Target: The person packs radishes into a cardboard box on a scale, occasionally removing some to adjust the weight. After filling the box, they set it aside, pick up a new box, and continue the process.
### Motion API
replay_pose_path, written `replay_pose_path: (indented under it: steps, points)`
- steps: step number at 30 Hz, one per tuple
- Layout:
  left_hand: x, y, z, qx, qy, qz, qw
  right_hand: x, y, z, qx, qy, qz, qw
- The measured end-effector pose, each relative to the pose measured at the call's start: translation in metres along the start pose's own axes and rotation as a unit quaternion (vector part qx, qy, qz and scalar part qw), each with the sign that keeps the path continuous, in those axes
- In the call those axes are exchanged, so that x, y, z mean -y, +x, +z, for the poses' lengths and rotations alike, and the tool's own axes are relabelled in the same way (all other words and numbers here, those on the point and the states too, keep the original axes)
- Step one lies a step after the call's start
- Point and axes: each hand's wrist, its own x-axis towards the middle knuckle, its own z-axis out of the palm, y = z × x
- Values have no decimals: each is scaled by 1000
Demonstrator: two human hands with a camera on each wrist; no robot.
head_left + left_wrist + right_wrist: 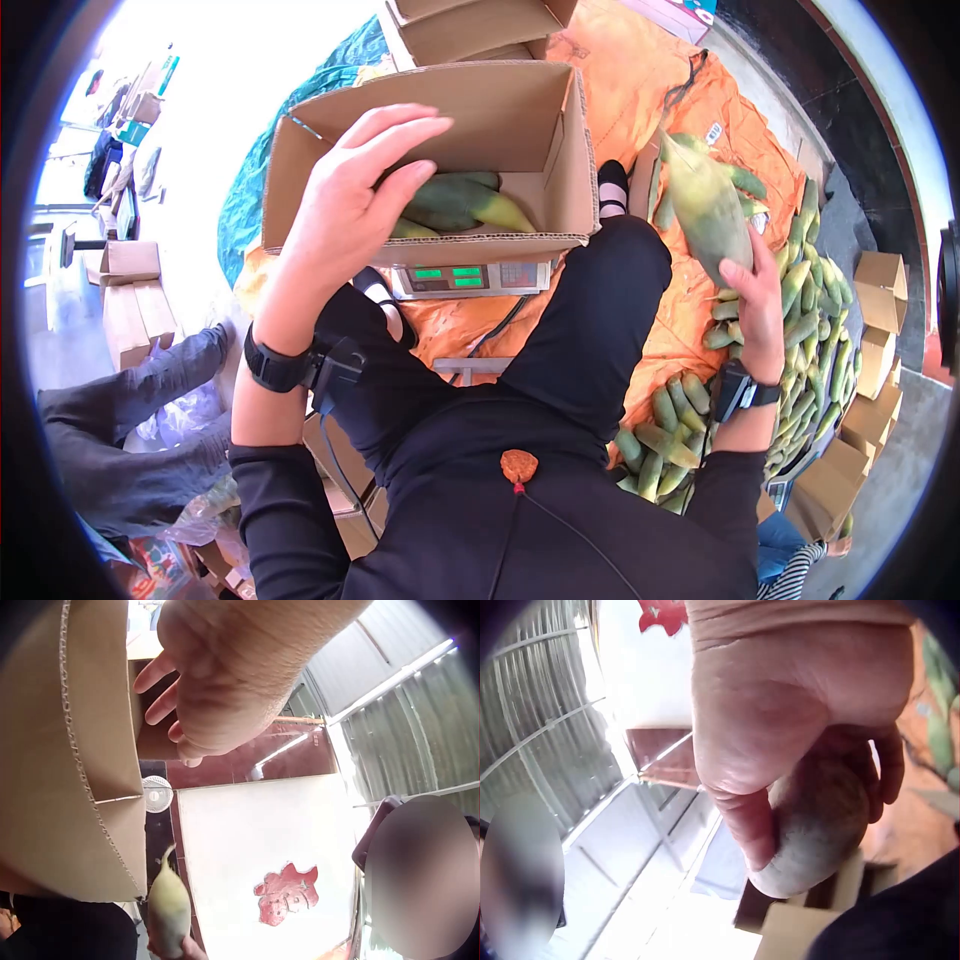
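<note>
My right hand point(758, 310) grips a large green radish point(705, 195) by its thick end, its pale tapered tip pointing up and away from me. In the right wrist view the thumb presses along the blunt end of this radish point(810, 844). My left hand point(352, 195) hovers over the near left side of an open cardboard box point(500, 125), fingers apart and holding nothing. Several green radishes point(455, 205) lie on the bottom of the box, partly hidden by that hand. Beneath the box is a digital scale point(455, 278) with lit green displays.
To my right a big heap of green radishes point(800, 330) covers the orange sheet point(620, 80); a smaller group point(665, 440) lies by my right thigh. More cartons stand beyond the box point(480, 35) and along the far right point(872, 400). Another person's legs point(140, 400) are at left.
</note>
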Motion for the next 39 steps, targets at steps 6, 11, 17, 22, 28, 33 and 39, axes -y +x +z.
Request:
replay_pose_path:
  steps: [6, 11, 17, 22, 28, 33, 39]
  points:
    - [-8, 25, -10, -48, 83, 108, 989, 67, 46, 77, 211, -8, -93, 973]
    - [26, 24, -30, 15, 200, 108, 974, 82, 61, 117, 325, -2, -76, 943]
    - [33, 26, -50, 154, -149, -106, 971, 66, 76, 129, 220, -195, -318, 902]
    - [39, 49, -16, 228, -35, -198, 953, 25, 85, 89, 145, -16, -222, 964]
    - [82, 62, 45, 295, -47, -281, 912, -111, 64, 7, -16, -127, -6, 992]
    - [83, 81, 79, 330, -106, -313, 885, -309, -6, -53, -17, -264, 107, 959]
    - [60, 87, 56, 393, 64, -236, 886, -403, -146, -103, -5, -471, 286, 835]
